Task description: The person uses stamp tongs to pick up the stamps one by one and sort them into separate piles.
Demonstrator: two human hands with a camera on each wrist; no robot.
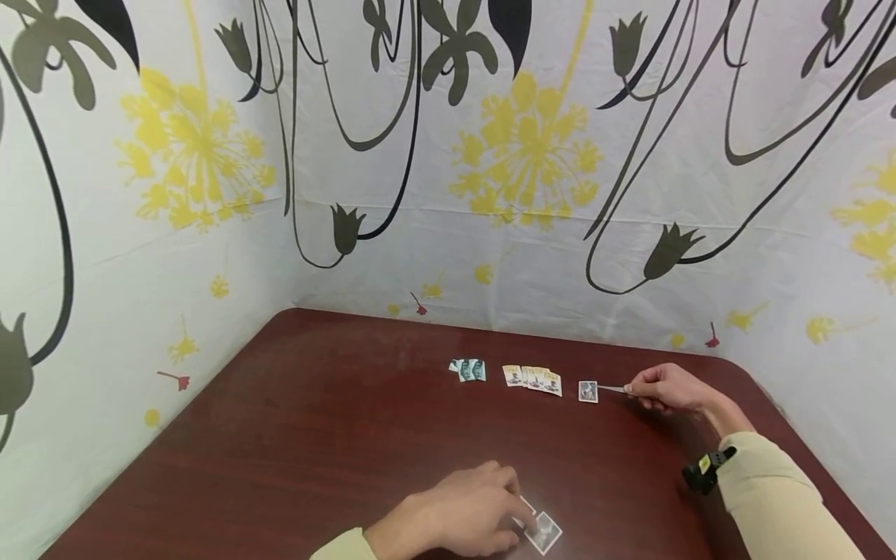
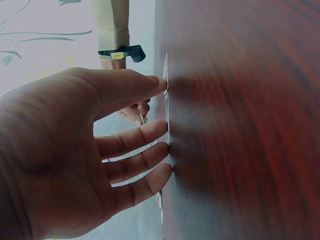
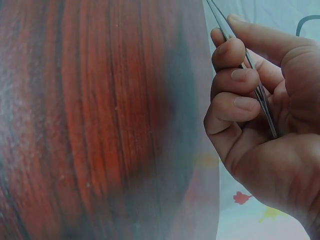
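My right hand grips a pair of metal tweezers at the right of the table. The tweezers' tips reach to a small grey-printed square card; whether they pinch it I cannot tell. Near the front edge of the head view, my left hand rests its fingertips on small grey-and-white cards, partly hidden under the fingers. In the left wrist view, the fingers are spread and touch down at the table surface, the cards seen edge-on.
Left of the grey card lies an overlapping row of yellow-and-white cards. Farther left is a group of teal cards. All lie on a dark red wooden table, with patterned white cloth hanging behind and along the sides.
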